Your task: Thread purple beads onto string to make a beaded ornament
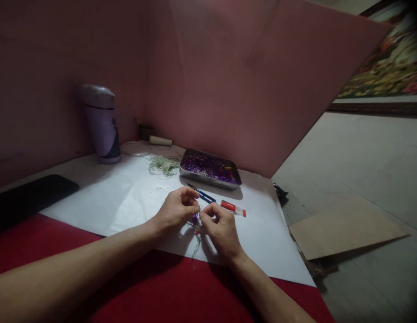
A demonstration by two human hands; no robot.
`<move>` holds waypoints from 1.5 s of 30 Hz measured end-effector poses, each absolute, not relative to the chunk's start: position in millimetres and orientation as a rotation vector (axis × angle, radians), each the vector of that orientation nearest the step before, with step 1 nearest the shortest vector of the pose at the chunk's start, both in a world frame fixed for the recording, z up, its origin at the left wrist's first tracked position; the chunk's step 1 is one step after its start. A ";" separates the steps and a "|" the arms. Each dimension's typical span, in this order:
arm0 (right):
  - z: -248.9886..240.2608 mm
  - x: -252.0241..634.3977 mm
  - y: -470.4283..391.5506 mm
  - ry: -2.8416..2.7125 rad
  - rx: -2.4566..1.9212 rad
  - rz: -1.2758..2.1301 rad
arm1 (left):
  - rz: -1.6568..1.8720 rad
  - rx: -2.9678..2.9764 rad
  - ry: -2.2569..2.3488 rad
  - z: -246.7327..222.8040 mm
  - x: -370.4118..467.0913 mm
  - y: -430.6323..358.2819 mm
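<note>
My left hand [177, 207] and my right hand [223, 226] meet over the white paper, thumbs and forefingers pinched close together. Between them hangs a beaded string [197, 232] with purple, red and white beads and a loose thread tail. Both pinches appear to be on the upper end of this string, though the exact grip is partly hidden by the fingers. Just beyond the hands lie blue thread snips [205, 196] and a small red case with a clear end [233, 208]. A metal tray [210, 179] of purple beads stands further back.
A bundle of pale green thread [163, 166] lies left of the tray, near tiny loose beads [158, 188]. Behind are a purple tumbler [102, 128] and a cream cone [160, 141]. A dark flat object [36, 195] rests at left. Pink panels [211, 85] enclose the back.
</note>
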State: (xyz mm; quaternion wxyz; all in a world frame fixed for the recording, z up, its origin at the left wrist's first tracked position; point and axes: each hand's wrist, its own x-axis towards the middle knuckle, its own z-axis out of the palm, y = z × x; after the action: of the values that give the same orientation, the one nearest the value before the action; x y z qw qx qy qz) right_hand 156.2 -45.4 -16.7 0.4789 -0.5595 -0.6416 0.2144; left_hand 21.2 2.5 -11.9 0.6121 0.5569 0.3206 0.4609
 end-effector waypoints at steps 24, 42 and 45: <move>-22.0 160.6 -39.6 -1.468 -1.231 0.712 | 1.018 1.454 0.817 -8.9 20.6 0.8; -26.6 158.9 -35.8 -1.265 -1.113 0.912 | 1.069 1.538 0.988 -9.9 20.2 4.0; -28.5 159.6 -34.8 -1.270 -1.118 0.908 | 1.047 1.525 0.984 -9.2 20.0 2.6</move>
State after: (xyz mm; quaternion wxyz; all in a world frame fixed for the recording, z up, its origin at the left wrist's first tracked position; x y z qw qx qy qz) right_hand 159.6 -34.8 -28.5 0.5734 -0.4770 -0.5418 0.3874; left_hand 20.0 2.6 -9.2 0.4997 0.6305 0.4068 0.4327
